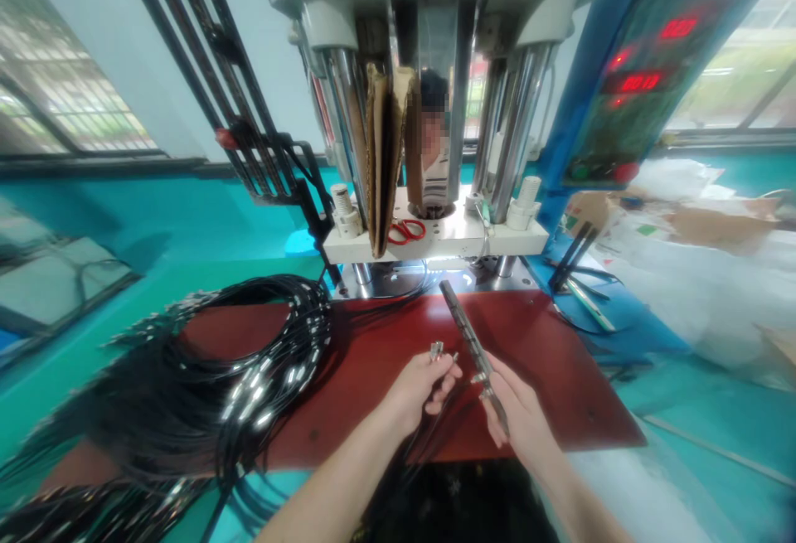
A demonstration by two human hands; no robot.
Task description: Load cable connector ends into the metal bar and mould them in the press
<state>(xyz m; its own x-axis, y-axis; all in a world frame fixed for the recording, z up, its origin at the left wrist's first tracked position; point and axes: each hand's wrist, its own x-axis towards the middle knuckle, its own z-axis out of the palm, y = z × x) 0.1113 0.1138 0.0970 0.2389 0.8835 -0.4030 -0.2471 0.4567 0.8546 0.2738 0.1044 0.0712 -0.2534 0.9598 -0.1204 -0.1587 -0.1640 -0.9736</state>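
Near the middle of the red-brown board [535,344], my left hand [424,385] is closed in a pinch on the end of a thin black cable, with a small metal connector [437,350] at its fingertips. To its right, my right hand [513,402] is wrapped round the lower end of a long, narrow metal bar [466,329]. The bar slants up and left towards the press, with notches or small parts along it. A small shiny piece shows by the right thumb. The two hands are apart.
A large coil of black cables [274,361] covers the board's left side. Behind stands a press with a white plate [448,238], bearing red-handled scissors [407,232] and folded cardboard [379,162]. A blue control box [622,87] is at right, above tools [588,303] and plastic bags [702,269].
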